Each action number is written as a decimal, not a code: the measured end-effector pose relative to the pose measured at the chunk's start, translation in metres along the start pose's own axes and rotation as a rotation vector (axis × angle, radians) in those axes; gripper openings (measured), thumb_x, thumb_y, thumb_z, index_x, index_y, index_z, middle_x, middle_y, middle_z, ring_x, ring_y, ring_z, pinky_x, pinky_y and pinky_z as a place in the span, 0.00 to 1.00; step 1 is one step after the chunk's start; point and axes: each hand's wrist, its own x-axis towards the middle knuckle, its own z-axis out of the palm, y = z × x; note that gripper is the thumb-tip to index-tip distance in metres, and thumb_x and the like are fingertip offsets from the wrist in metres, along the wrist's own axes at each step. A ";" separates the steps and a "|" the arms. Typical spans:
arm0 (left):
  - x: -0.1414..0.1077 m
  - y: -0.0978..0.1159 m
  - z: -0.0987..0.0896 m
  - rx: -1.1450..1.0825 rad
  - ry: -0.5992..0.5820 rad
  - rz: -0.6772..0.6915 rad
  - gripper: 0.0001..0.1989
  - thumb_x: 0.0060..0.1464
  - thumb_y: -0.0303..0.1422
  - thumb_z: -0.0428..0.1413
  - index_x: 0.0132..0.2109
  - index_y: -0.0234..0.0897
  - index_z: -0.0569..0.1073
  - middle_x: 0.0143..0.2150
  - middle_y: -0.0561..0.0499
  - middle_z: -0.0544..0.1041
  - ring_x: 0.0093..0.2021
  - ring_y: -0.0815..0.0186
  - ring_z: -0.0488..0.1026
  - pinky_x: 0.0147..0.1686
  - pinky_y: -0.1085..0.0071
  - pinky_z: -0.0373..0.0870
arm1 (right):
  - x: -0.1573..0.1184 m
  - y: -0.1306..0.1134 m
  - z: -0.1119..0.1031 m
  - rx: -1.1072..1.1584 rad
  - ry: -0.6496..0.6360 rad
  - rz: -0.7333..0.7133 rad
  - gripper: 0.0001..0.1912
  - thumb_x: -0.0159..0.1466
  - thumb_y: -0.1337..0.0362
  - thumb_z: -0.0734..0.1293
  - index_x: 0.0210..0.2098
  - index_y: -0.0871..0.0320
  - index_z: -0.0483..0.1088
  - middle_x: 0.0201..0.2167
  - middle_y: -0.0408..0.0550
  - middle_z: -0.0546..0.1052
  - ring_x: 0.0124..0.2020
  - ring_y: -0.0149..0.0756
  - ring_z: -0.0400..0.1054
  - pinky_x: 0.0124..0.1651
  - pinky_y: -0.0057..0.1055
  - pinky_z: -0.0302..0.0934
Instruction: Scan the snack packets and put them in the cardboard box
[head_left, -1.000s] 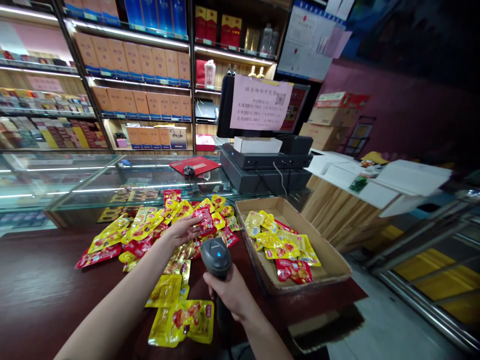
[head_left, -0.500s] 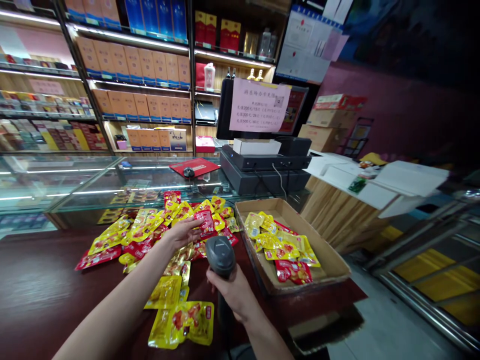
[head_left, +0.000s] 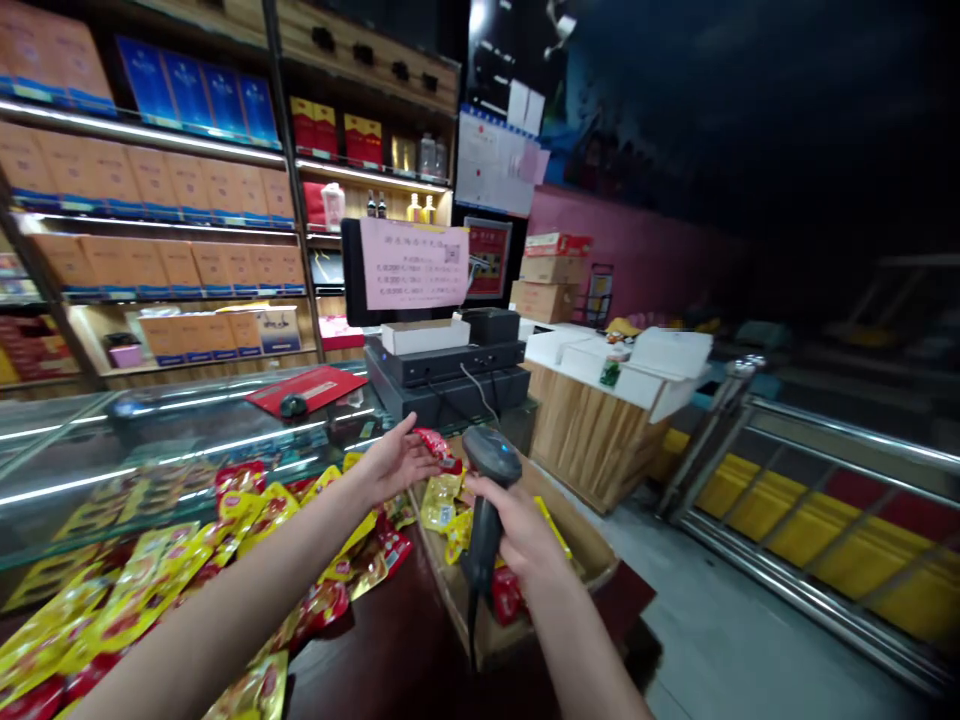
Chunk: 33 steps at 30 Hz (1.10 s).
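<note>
My right hand is wrapped round the handle of a dark grey barcode scanner, its head upright and a small blue light on top. The scanner is over a shallow cardboard box that holds yellow and red snack packets. Fingers outstretched, my left hand hovers by the box's far left corner. A red snack packet is just beyond its fingertips, apparently loose from them. My forearm partly covers a heap of yellow and red packets on the left.
Behind the box stand a monitor with a pink notice and a black cash drawer. A glass display counter carries a mouse on a red mat. To the right are a wooden cabinet and a metal railing.
My left hand has carried the red packet from the heap to the box and its fingers have opened. The scanner has moved over the box. My view has turned right.
</note>
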 end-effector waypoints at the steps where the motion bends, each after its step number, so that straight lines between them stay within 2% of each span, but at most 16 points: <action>1: 0.012 0.004 0.011 -0.007 -0.008 0.014 0.21 0.58 0.45 0.47 0.43 0.29 0.69 0.33 0.41 0.75 0.36 0.60 0.76 0.41 0.63 0.73 | 0.005 -0.011 -0.006 0.012 0.017 -0.029 0.14 0.43 0.65 0.75 0.30 0.60 0.75 0.26 0.44 0.77 0.28 0.33 0.70 0.34 0.28 0.63; 4: 0.036 0.005 0.027 -0.022 -0.009 0.032 0.23 0.57 0.45 0.48 0.49 0.26 0.66 0.43 0.36 0.73 0.45 0.54 0.73 0.47 0.58 0.70 | 0.012 -0.029 -0.021 0.058 0.035 -0.070 0.15 0.44 0.64 0.75 0.32 0.60 0.75 0.26 0.44 0.77 0.28 0.33 0.70 0.33 0.28 0.63; 7: 0.034 -0.002 0.018 0.014 0.019 0.013 0.26 0.56 0.46 0.49 0.50 0.27 0.66 0.46 0.34 0.71 0.47 0.52 0.72 0.47 0.56 0.70 | 0.008 -0.024 -0.029 0.072 0.024 -0.045 0.16 0.44 0.64 0.75 0.33 0.60 0.75 0.28 0.45 0.77 0.30 0.33 0.70 0.34 0.28 0.63; 10: 0.013 -0.006 -0.007 0.036 0.073 0.020 0.25 0.55 0.47 0.50 0.49 0.27 0.67 0.45 0.35 0.72 0.45 0.54 0.73 0.46 0.57 0.71 | -0.002 -0.007 -0.022 0.061 -0.009 0.024 0.18 0.43 0.65 0.75 0.35 0.59 0.76 0.34 0.46 0.78 0.36 0.34 0.71 0.38 0.28 0.64; 13: -0.020 -0.006 -0.040 0.049 0.117 0.043 0.25 0.54 0.47 0.52 0.47 0.28 0.69 0.45 0.37 0.73 0.42 0.56 0.74 0.45 0.60 0.72 | -0.014 0.012 -0.004 0.052 -0.091 0.109 0.19 0.42 0.65 0.76 0.35 0.58 0.76 0.39 0.48 0.77 0.42 0.37 0.70 0.42 0.29 0.64; 16: -0.058 -0.006 -0.076 0.082 0.149 0.058 0.24 0.55 0.46 0.51 0.48 0.29 0.70 0.47 0.37 0.73 0.44 0.57 0.74 0.45 0.61 0.71 | -0.027 0.032 0.018 0.044 -0.162 0.197 0.20 0.41 0.65 0.76 0.35 0.59 0.76 0.39 0.49 0.77 0.44 0.40 0.70 0.46 0.32 0.64; 20: -0.101 -0.011 -0.118 0.113 0.275 0.103 0.23 0.56 0.45 0.51 0.49 0.30 0.70 0.54 0.37 0.70 0.51 0.55 0.71 0.47 0.61 0.70 | -0.039 0.062 0.044 0.033 -0.224 0.298 0.20 0.39 0.66 0.76 0.33 0.60 0.75 0.37 0.48 0.78 0.42 0.38 0.70 0.45 0.32 0.64; 23: -0.118 -0.016 -0.140 0.181 0.392 0.150 0.21 0.56 0.43 0.51 0.49 0.32 0.71 0.58 0.39 0.68 0.55 0.55 0.67 0.48 0.61 0.69 | -0.040 0.085 0.058 0.012 -0.228 0.340 0.17 0.39 0.67 0.76 0.30 0.60 0.74 0.31 0.46 0.77 0.36 0.34 0.71 0.41 0.29 0.65; 25: -0.122 -0.021 -0.151 0.243 0.442 0.173 0.21 0.55 0.43 0.53 0.49 0.33 0.71 0.59 0.39 0.66 0.57 0.54 0.64 0.48 0.60 0.69 | -0.035 0.101 0.065 -0.004 -0.235 0.349 0.14 0.41 0.68 0.75 0.29 0.60 0.73 0.27 0.44 0.76 0.30 0.31 0.71 0.38 0.28 0.65; 28: -0.120 -0.028 -0.160 0.342 0.439 0.207 0.22 0.53 0.44 0.54 0.51 0.36 0.71 0.61 0.41 0.65 0.59 0.53 0.62 0.47 0.58 0.69 | -0.023 0.123 0.070 -0.031 -0.215 0.374 0.13 0.42 0.69 0.74 0.29 0.62 0.73 0.22 0.42 0.74 0.26 0.29 0.69 0.35 0.27 0.65; 33: -0.095 -0.040 -0.166 0.510 0.394 0.277 0.21 0.53 0.35 0.54 0.55 0.39 0.69 0.63 0.45 0.63 0.61 0.55 0.59 0.48 0.60 0.67 | -0.003 0.144 0.076 -0.086 -0.152 0.385 0.10 0.42 0.71 0.73 0.26 0.61 0.72 0.17 0.39 0.71 0.20 0.26 0.66 0.31 0.26 0.64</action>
